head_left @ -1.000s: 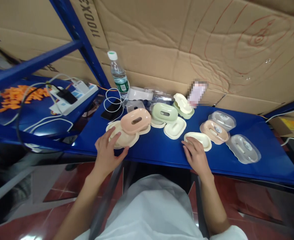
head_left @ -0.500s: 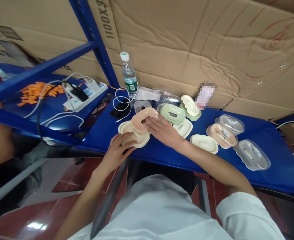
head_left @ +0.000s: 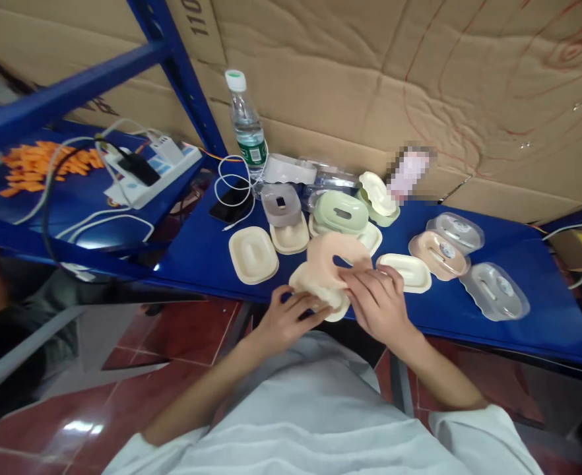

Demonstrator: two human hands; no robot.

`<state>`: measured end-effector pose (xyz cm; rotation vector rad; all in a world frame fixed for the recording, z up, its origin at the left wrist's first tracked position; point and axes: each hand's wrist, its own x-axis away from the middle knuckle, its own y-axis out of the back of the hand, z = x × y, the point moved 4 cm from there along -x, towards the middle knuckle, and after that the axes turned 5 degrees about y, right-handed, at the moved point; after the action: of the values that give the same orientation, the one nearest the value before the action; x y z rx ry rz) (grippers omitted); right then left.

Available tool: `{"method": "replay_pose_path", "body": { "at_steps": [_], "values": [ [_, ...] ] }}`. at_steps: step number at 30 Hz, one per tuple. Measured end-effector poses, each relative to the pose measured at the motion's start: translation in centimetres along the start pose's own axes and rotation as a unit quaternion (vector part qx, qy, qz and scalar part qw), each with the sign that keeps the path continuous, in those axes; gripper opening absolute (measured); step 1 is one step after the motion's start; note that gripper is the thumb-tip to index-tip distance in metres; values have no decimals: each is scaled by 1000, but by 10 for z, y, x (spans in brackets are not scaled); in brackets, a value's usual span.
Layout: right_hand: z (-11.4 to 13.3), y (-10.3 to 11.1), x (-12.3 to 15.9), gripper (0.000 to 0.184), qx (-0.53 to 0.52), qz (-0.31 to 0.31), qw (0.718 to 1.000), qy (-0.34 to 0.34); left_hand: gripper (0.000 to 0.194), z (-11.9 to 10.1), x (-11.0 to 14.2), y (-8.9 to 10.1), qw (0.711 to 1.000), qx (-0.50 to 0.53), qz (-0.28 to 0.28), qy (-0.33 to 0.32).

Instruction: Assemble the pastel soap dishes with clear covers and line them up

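Both my hands meet at the near edge of the blue shelf [head_left: 543,323]. My left hand [head_left: 286,320] grips a cream oval tray [head_left: 315,290] from below. My right hand [head_left: 377,303] holds a pink oval lid [head_left: 333,254] tilted up against that tray. Another cream tray [head_left: 253,254] lies flat to the left. A cream tray [head_left: 404,272] lies just right of my right hand. Behind are a grey lid on a cream tray [head_left: 282,206] and a green lid [head_left: 340,213].
A water bottle [head_left: 246,128] stands at the back beside a phone with a white cable [head_left: 229,208]. A pink set [head_left: 437,254] and clear lids [head_left: 493,291] lie to the right. A power strip [head_left: 147,175] and orange pieces [head_left: 33,168] sit on the left shelf. Cardboard backs everything.
The pink lid and one cream tray came off the stack at the left and now sit in my hands at the shelf's near edge. A cream tray stayed behind.
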<state>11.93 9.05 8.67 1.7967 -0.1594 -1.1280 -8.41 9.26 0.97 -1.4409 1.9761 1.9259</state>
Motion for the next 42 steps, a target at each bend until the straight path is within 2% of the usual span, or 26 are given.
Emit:
{"method": "replay_pose_path", "body": {
  "at_steps": [3, 7, 9, 12, 14, 16, 17, 19, 21, 24, 27, 30, 34, 37, 40, 42],
  "values": [
    [6, 4, 30, 37, 7, 19, 997, -74, 44, -17, -9, -24, 999, -10, 39, -18],
    [6, -4, 42, 28, 9, 29, 992, -121, 39, -26, -14, -34, 997, -11, 24, -69],
    [7, -10, 40, 23, -8, 26, 992, -124, 32, -22, -9, -29, 997, -3, -23, -74],
    [13, -20, 37, 22, -48, 54, 992, -106, 26, -3, -3, -17, 996, -13, -92, 1],
    [18, -29, 37, 28, -70, 94, 990, -85, 30, 10, -6, -8, 996, -32, -79, 29],
    [20, -35, 41, 37, -90, 128, 985, -70, 35, 21, -16, 3, 998, -46, -47, 15],
    [19, -38, 43, 40, -101, 139, 983, -66, 36, 28, -24, 10, 998, -53, -35, 9],
    [16, -40, 49, 45, -122, 147, 979, -65, 35, 49, -45, 25, 996, -72, -26, 39],
    [10, -41, 54, 47, -140, 146, 978, -59, 38, 78, -69, 37, 991, -84, -13, 107],
    [2, -42, 58, 46, -164, 141, 975, -48, 44, 126, -107, 46, 981, -106, -1, 161],
    [-3, -44, 60, 46, -177, 143, 973, -49, 48, 170, -147, 48, 979, -110, 17, 173],
    [-4, -45, 61, 49, -157, 136, 975, -84, 56, 200, -188, 43, 981, -105, 74, 145],
    [-1, -45, 64, 48, -106, 121, 977, -138, 66, 219, -239, 18, 977, -103, 151, 113],
    [1, -46, 64, 47, -100, 123, 976, -152, 65, 226, -263, -5, 968, -88, 202, 116],
    [0, -45, 64, 47, -102, 122, 974, -160, 50, 224, -271, -11, 966, -92, 199, 135],
    [-1, -45, 65, 49, -100, 115, 975, -159, 46, 214, -267, -1, 970, -103, 163, 146]
  ]
}}
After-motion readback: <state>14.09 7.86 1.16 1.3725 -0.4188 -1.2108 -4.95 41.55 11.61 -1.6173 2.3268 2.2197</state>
